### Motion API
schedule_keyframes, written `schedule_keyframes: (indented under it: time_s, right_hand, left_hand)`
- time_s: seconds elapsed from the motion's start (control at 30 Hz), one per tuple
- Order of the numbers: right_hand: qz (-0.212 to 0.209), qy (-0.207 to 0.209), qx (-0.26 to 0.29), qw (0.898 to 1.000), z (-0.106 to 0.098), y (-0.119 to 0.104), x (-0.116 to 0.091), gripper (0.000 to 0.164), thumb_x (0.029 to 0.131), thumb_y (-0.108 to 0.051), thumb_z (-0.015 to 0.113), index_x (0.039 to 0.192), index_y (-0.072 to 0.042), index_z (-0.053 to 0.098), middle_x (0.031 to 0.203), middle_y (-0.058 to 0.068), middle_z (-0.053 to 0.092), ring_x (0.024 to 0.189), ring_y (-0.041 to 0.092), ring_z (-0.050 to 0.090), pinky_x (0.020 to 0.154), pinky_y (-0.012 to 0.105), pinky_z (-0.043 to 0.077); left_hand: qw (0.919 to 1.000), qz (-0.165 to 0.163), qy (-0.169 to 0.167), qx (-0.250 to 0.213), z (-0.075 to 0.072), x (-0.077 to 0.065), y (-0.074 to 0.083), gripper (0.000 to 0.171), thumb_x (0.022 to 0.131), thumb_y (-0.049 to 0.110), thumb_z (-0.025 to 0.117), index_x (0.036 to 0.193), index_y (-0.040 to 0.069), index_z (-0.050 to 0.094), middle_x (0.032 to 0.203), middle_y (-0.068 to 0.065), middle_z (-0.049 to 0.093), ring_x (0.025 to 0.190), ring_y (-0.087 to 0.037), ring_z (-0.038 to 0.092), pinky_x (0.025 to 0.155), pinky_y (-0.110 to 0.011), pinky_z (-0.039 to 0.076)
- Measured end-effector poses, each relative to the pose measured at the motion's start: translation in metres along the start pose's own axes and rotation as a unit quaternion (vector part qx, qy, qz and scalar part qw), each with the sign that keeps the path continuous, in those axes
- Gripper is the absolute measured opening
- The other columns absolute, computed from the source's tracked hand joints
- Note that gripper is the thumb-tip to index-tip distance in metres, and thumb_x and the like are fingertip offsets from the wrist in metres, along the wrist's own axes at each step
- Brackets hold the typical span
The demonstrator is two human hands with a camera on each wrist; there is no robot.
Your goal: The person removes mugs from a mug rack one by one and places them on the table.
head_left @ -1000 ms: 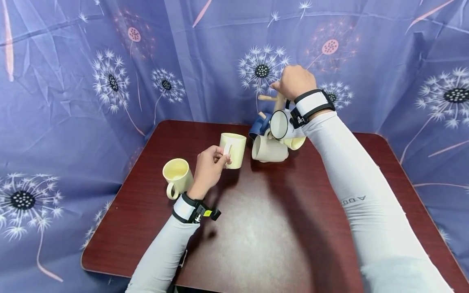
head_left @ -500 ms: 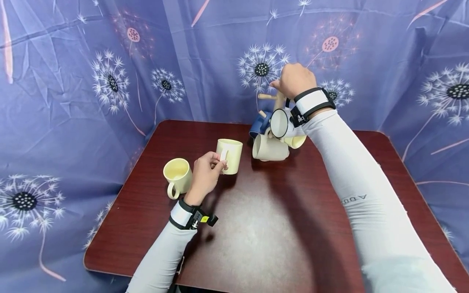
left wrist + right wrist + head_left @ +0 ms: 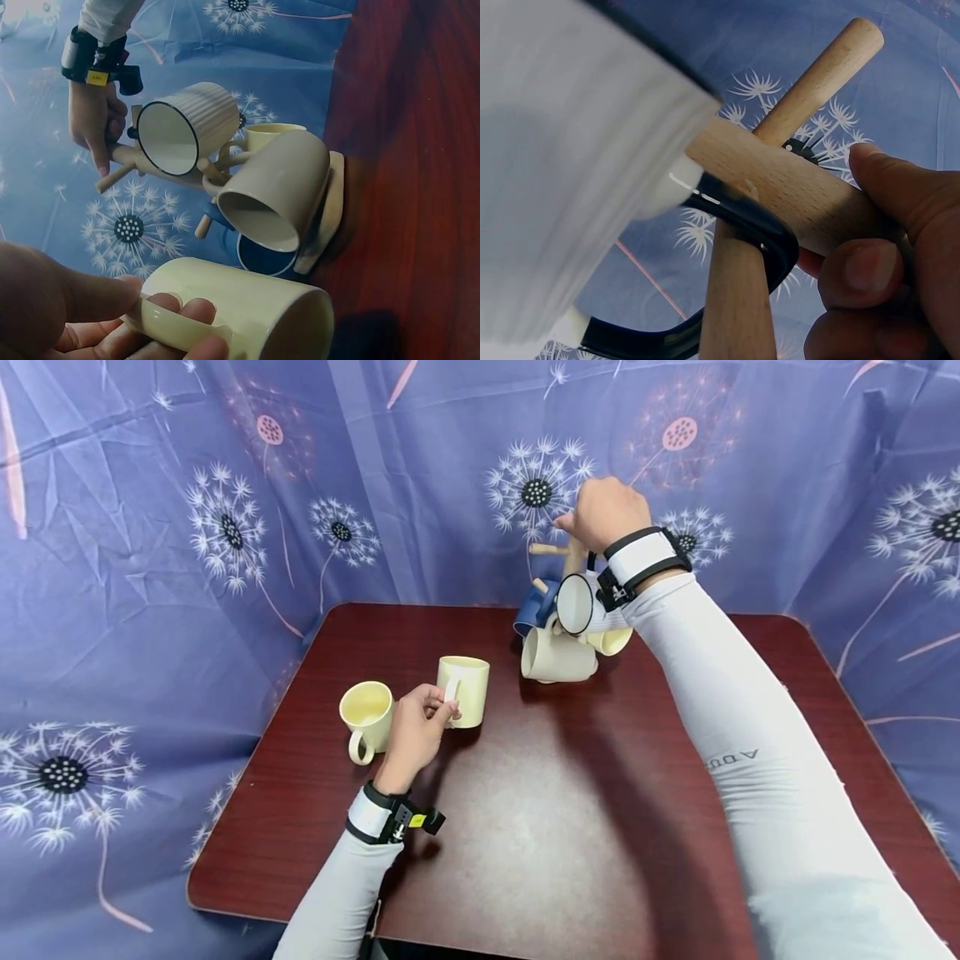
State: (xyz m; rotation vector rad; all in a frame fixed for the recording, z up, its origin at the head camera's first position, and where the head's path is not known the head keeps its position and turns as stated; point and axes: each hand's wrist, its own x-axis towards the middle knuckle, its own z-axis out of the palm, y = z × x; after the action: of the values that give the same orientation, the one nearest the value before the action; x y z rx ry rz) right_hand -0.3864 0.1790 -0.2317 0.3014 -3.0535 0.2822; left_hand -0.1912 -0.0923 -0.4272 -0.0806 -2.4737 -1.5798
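My left hand pinches the handle of a pale yellow mug, which is upright over the table's middle left. In the left wrist view, thumb and fingers close round that mug's handle. At the back, my right hand grips the top of a wooden mug tree. Hung on its pegs are a white ribbed mug with a dark rim and handle, a beige mug, a blue mug and another yellow mug, partly hidden.
A second pale yellow mug stands on the dark red table, left of my left hand. One bare peg sticks out left near the tree's top. A blue flowered curtain hangs behind the table.
My left hand has brought the yellow mug slightly left and nearer to me, away from the mug tree. My right hand stays on the top of the tree.
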Motion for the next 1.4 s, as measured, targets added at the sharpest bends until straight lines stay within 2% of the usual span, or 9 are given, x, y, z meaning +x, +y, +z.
schedule_keyframes:
  time_s: [0.23,0.47,0.67,0.8,1.0,1.17,1.4]
  right_hand:
    - [-0.002,-0.001,-0.006,1.0,0.001,0.001,0.003,0.051,0.104,-0.053,0.056,0.08,-0.008,0.056,0.098,0.02,0.067,0.089,0.038,0.065,0.09,0.058,0.055]
    - [-0.001,-0.002,-0.008,1.0,0.001,0.001,0.004,0.051,0.103,-0.052,0.058,0.078,-0.008,0.057,0.086,0.015,0.066,0.079,0.033,0.063,0.082,0.053,0.056]
    - [0.003,-0.015,-0.006,1.0,0.001,0.0,0.004,0.051,0.104,-0.053,0.057,0.079,-0.008,0.058,0.094,0.018,0.068,0.084,0.034,0.064,0.086,0.055,0.056]
    - [0.003,-0.016,0.002,1.0,0.0,0.0,0.004,0.052,0.104,-0.052,0.057,0.078,-0.007,0.059,0.096,0.02,0.069,0.085,0.036,0.065,0.081,0.053,0.056]
    - [0.001,-0.012,0.005,1.0,-0.001,0.0,0.004,0.053,0.104,-0.051,0.057,0.074,-0.007,0.057,0.09,0.018,0.067,0.083,0.036,0.065,0.078,0.051,0.055]
    - [0.002,-0.011,0.01,1.0,0.0,0.001,0.004,0.052,0.104,-0.05,0.058,0.075,-0.007,0.056,0.097,0.022,0.067,0.087,0.037,0.065,0.081,0.054,0.055]
    - [0.008,-0.015,0.012,1.0,0.001,0.0,0.004,0.051,0.104,-0.051,0.057,0.079,-0.006,0.057,0.104,0.024,0.066,0.092,0.039,0.064,0.084,0.056,0.054]
  left_hand:
    - [0.9998,-0.022,0.0,-0.002,-0.003,-0.006,-0.007,0.007,0.097,0.001,0.069,0.099,-0.005,0.067,0.09,-0.02,0.077,0.08,-0.033,0.074,0.067,-0.017,0.053]
    - [0.9999,-0.01,0.009,0.0,-0.006,-0.011,-0.014,0.005,0.095,-0.001,0.07,0.097,-0.005,0.067,0.087,-0.019,0.076,0.077,-0.029,0.072,0.066,-0.017,0.053]
    - [0.9999,-0.004,0.016,0.003,-0.009,-0.016,-0.018,0.008,0.094,-0.001,0.072,0.096,-0.006,0.067,0.085,-0.018,0.076,0.077,-0.028,0.073,0.066,-0.017,0.054]
    - [0.9998,-0.002,0.019,0.004,-0.01,-0.019,-0.02,0.007,0.093,-0.002,0.072,0.095,-0.005,0.067,0.085,-0.018,0.076,0.078,-0.028,0.073,0.066,-0.017,0.054]
    - [0.9998,-0.01,0.014,-0.006,-0.013,-0.023,-0.024,0.005,0.093,-0.003,0.07,0.096,-0.006,0.067,0.087,-0.02,0.076,0.081,-0.031,0.075,0.067,-0.017,0.054]
    - [0.9994,-0.022,0.021,-0.018,-0.015,-0.027,-0.027,0.006,0.093,-0.003,0.071,0.096,-0.006,0.067,0.089,-0.021,0.076,0.082,-0.031,0.075,0.067,-0.015,0.054]
    - [0.9992,-0.029,0.025,-0.013,-0.015,-0.036,-0.029,0.007,0.093,-0.001,0.073,0.095,-0.005,0.068,0.089,-0.018,0.075,0.08,-0.022,0.073,0.068,-0.014,0.053]
